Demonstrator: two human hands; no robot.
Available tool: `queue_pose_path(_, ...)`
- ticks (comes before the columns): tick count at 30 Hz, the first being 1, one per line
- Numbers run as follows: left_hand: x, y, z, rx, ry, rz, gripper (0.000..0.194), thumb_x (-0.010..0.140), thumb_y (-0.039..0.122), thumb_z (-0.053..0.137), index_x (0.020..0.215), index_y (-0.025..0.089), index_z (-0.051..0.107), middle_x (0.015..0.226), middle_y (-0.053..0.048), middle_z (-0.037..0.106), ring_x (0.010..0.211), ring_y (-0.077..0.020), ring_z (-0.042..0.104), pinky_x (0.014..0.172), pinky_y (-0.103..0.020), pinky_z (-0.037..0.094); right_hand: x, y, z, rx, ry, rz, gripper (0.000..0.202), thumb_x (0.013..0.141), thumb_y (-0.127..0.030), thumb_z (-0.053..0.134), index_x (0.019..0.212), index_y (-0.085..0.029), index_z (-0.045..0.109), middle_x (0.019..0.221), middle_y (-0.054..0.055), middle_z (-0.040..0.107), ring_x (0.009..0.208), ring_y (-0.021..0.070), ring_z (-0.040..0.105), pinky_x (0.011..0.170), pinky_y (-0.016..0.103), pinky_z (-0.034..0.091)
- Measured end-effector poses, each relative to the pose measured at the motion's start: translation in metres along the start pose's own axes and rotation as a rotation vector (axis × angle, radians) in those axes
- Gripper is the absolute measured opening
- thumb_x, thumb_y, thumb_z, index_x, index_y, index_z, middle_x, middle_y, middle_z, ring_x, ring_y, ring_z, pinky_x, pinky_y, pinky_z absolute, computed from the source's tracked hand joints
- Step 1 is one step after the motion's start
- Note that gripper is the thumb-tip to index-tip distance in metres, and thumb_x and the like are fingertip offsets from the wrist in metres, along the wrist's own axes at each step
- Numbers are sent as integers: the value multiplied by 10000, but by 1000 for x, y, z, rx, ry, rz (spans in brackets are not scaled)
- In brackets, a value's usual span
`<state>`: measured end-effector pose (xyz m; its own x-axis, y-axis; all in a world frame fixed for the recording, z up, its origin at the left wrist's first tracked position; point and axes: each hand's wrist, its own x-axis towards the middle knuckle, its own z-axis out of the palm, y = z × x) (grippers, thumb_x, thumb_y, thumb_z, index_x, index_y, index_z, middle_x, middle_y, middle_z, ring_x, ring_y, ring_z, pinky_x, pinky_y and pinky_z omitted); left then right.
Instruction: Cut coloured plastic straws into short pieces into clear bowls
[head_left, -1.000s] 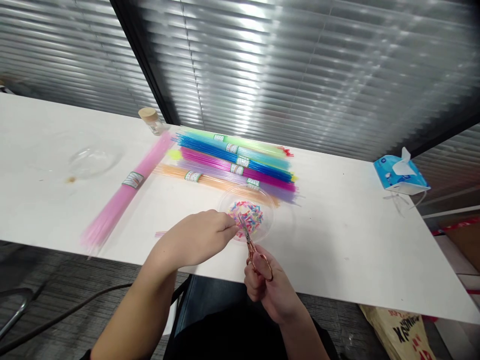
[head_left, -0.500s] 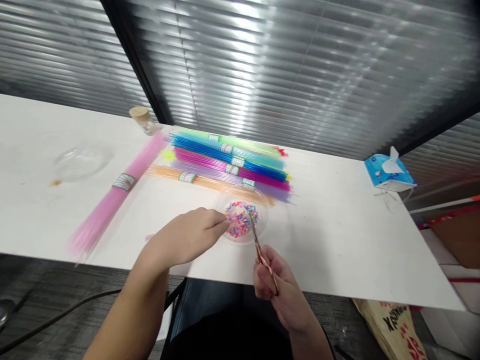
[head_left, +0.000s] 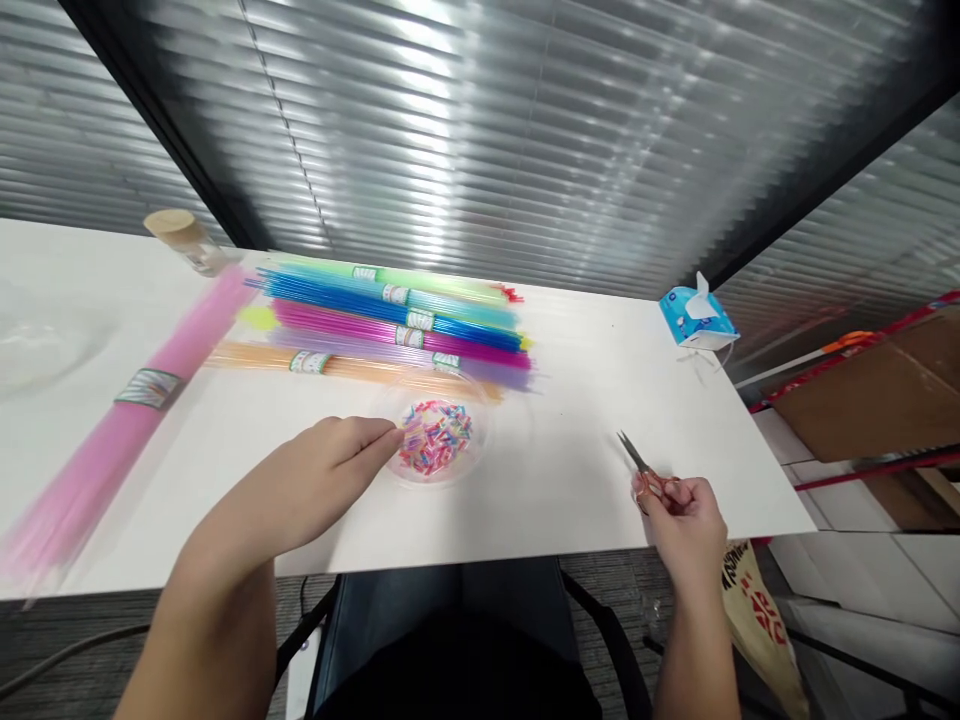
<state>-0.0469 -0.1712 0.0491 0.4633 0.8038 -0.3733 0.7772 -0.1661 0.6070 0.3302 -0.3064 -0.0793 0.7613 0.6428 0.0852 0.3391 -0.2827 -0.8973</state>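
Observation:
My left hand (head_left: 322,475) is pinched closed at the left rim of a clear round bowl (head_left: 476,465); whatever its fingertips hold is too small to name. Short multicoloured pieces (head_left: 436,436) lie inside the bowl. Off to the right, near the table's front edge, my right hand (head_left: 686,515) grips small scissors (head_left: 643,468) by their copper-coloured handles, blades pointing up and left. Behind the bowl lie bundles of long thin sticks: orange (head_left: 349,370), purple, magenta (head_left: 337,327), blue (head_left: 337,303) and green. A pink bundle (head_left: 101,450) lies diagonally at the left.
A jar with a wooden lid (head_left: 187,240) stands at the back left. A blurred clear dish (head_left: 37,340) is at the far left. At the back right sits a blue tissue pack (head_left: 697,318). Cardboard boxes (head_left: 870,385) stand beyond the table's right end.
My right hand has moved away from the bowl to the right, carrying the scissors. My left hand stays at the bowl's left rim. The view has shifted right.

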Motion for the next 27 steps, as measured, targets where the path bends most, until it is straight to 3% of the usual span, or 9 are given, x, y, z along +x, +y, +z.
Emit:
queue_pose_path(8,-4,-2,3,-18,22,-22,350,939,446,369,768,228,583,823,39,654,814,-182,580,731,-262,382,8,-2,-4,-326,-169,-127,318,713,-337,640,674,-228,344,753,18,644,733,180,615,628,242,404)
queue_pose_path(19,-14,-6,8,-101,151,4,353,936,436,377,732,211,555,767,29,641,795,-188,592,730,-263,397,1,-8,13,-494,-124,-275,215,760,-335,518,650,-235,361,840,89,660,799,243,596,696,324,406)
queue_pose_path(23,-17,-7,11,-127,201,-5,380,929,482,383,749,209,577,786,9,644,849,-213,598,738,-268,413,-14,-25,32,-211,-166,-188,251,767,-320,575,679,-229,359,929,100,662,934,254,614,743,336,450)
queue_pose_path(27,-16,-9,15,-146,212,-12,377,929,487,381,787,208,591,763,9,634,830,-211,594,723,-267,419,-42,-75,70,310,-308,-133,336,797,-288,639,707,-227,321,909,63,632,931,210,638,684,283,496)
